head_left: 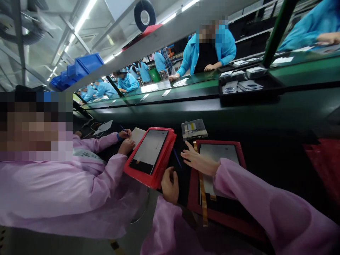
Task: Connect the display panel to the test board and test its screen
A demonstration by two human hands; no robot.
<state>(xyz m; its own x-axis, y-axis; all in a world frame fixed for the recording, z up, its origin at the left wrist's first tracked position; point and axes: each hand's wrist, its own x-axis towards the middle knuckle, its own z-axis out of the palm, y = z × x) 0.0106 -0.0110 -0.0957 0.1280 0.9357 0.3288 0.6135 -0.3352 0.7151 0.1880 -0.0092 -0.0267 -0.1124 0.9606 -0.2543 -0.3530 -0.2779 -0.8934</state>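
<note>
My left hand (170, 186) is by the lower right corner of a stack of red padded sheets (167, 156), its fingers curled in loosely. Nothing shows in it, and I cannot tell whether it touches the stack. On top of that stack lies a flat display panel (150, 148) with a grey face and a black end strip. My right hand (199, 162) has its fingers stretched out above a second display panel (231, 153), which rests on a red sheet (193, 193). An amber tape strip (203, 202) runs down this panel's left side, partly hidden by my hand.
A blue pen (177, 158) lies between the panels. Behind is a clear-lidded case (194, 129). A black tray (249, 90) with stacked parts sits by the green conveyor (159, 101). At left, a co-worker in pink (87, 184) holds a pen. Red sheets (325, 159) lie at right.
</note>
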